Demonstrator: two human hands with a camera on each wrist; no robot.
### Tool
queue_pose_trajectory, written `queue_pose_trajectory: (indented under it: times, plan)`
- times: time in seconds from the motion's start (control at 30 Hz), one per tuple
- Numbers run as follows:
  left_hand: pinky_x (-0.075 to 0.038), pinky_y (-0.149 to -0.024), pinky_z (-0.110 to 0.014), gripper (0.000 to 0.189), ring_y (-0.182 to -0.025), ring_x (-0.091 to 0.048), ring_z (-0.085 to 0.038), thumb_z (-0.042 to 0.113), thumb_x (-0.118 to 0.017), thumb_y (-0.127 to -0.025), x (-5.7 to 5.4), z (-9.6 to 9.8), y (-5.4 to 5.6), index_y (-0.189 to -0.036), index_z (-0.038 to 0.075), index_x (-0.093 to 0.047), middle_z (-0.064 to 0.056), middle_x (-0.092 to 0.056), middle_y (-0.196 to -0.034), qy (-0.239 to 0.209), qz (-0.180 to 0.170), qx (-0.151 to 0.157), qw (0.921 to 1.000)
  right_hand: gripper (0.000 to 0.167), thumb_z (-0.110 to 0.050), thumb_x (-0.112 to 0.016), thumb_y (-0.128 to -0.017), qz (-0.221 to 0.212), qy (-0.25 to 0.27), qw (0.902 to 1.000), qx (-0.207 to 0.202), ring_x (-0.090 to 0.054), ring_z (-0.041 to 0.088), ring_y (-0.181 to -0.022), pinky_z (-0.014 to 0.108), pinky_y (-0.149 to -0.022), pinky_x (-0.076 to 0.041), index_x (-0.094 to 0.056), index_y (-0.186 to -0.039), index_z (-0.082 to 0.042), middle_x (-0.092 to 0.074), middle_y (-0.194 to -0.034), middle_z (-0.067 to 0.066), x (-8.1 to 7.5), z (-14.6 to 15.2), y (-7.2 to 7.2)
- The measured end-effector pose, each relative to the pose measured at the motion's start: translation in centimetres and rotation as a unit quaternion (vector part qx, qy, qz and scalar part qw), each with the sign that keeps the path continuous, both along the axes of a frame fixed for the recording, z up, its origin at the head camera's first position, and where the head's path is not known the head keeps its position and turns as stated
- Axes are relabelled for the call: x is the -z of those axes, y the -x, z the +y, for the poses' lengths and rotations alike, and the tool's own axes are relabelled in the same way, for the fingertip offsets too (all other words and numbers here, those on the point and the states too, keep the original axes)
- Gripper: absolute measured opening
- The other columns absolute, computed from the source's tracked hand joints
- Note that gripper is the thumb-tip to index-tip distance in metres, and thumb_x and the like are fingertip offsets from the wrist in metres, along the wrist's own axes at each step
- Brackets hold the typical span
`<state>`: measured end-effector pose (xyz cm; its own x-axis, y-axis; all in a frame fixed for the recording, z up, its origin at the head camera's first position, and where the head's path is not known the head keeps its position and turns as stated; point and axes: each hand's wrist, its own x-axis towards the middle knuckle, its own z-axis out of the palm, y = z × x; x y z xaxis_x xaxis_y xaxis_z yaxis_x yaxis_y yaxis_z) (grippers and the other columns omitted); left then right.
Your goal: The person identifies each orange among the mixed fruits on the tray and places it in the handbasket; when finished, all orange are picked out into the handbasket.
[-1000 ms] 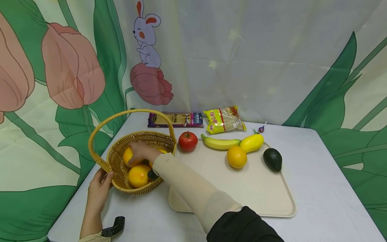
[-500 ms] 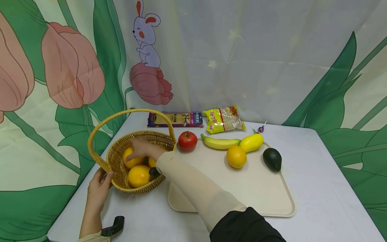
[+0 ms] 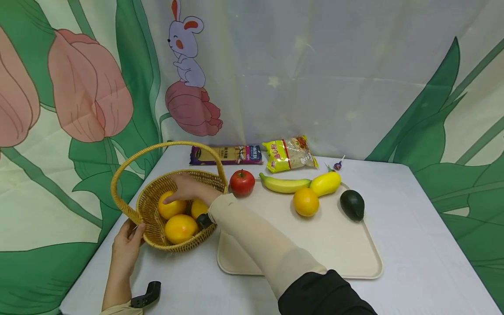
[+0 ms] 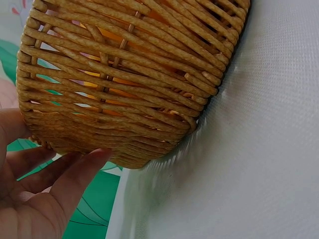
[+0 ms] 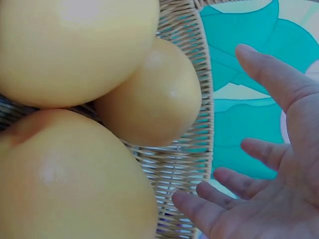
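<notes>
A woven basket (image 3: 185,247) with a tall arched handle (image 3: 118,186) stands at the table's left. Inside lie three oranges (image 3: 181,228), one of them behind the others in the head view. My left hand (image 3: 127,245) holds the basket's side near the handle's base; in the left wrist view its thumb and fingers (image 4: 75,181) meet the woven edge. Above the basket, my right hand (image 3: 190,188) has its fingers spread and holds nothing. In the right wrist view, the right hand (image 5: 269,184) is apart from the oranges (image 5: 159,94).
A beige tray (image 3: 315,249) lies right of the basket. On or beside it are a red apple (image 3: 242,183), a banana (image 3: 285,184), a yellow papaya-shaped fruit (image 3: 326,183), an orange (image 3: 306,202) and an avocado (image 3: 352,205). Two food packets (image 3: 226,155) lie behind.
My right hand has let go of an orange in the basket and lifted slightly right, its fingers spreading. The left hand stays at the basket. The head view has shifted slightly.
</notes>
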<state>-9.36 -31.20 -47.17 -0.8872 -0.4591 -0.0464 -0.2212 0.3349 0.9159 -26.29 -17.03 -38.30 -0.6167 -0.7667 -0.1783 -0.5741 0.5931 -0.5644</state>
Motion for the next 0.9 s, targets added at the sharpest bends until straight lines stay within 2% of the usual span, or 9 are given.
queue_pose_trajectory:
  times: [0.23, 0.53, 0.73, 0.9]
  plan:
    - [-0.048, -0.073, -0.001, 0.066, -0.094, -0.042, 0.023, 0.04, -0.037, -0.1, 0.0, -0.1, 0.2, -0.151, 0.007, -0.014, -0.025, -0.033, -0.149, -0.002, 0.001, 0.0, 1.0, 0.086, -0.044, -0.07, -0.081, 0.002, 0.021, 0.9998, -0.005, -0.037, 0.016, -0.136, 0.027, -0.114, -0.034, -0.027, -0.149, -0.014, -0.04, -0.149, 0.003, -0.4, 0.6, 0.2]
    - [-0.049, -0.073, -0.002, 0.065, -0.091, -0.043, 0.023, 0.04, -0.037, -0.1, -0.2, 0.0, 0.3, -0.151, 0.006, -0.015, -0.026, -0.034, -0.147, 0.004, 0.002, -0.002, 1.0, 0.085, -0.046, -0.069, -0.082, -0.001, 0.021, 0.9997, -0.011, -0.031, 0.015, -0.14, 0.028, -0.117, -0.03, -0.027, -0.149, -0.016, -0.034, -0.152, 0.0, -1.6, 2.1, 0.2]
    - [-0.048, -0.073, 0.0, 0.065, -0.092, -0.042, 0.023, 0.04, -0.036, -0.1, -0.2, 0.0, 0.3, -0.151, 0.006, -0.014, -0.026, -0.033, -0.148, 0.006, -0.002, 0.0, 1.0, 0.084, -0.045, -0.069, -0.083, 0.018, 0.042, 0.9984, -0.035, -0.031, 0.018, -0.14, 0.029, -0.117, -0.03, -0.028, -0.148, -0.012, -0.037, -0.151, 0.003, -2.3, 4.1, 0.1]
    - [-0.047, -0.072, 0.001, 0.065, -0.097, -0.042, 0.021, 0.04, -0.036, -0.1, -0.2, 0.0, 0.0, -0.151, 0.006, -0.014, -0.025, -0.033, -0.149, 0.012, -0.009, -0.003, 0.9999, 0.085, -0.047, -0.068, -0.083, 0.029, 0.054, 0.9971, -0.045, -0.031, 0.019, -0.14, 0.032, -0.117, -0.031, -0.027, -0.149, -0.014, -0.035, -0.152, 0.003, -2.7, 5.8, -0.6]
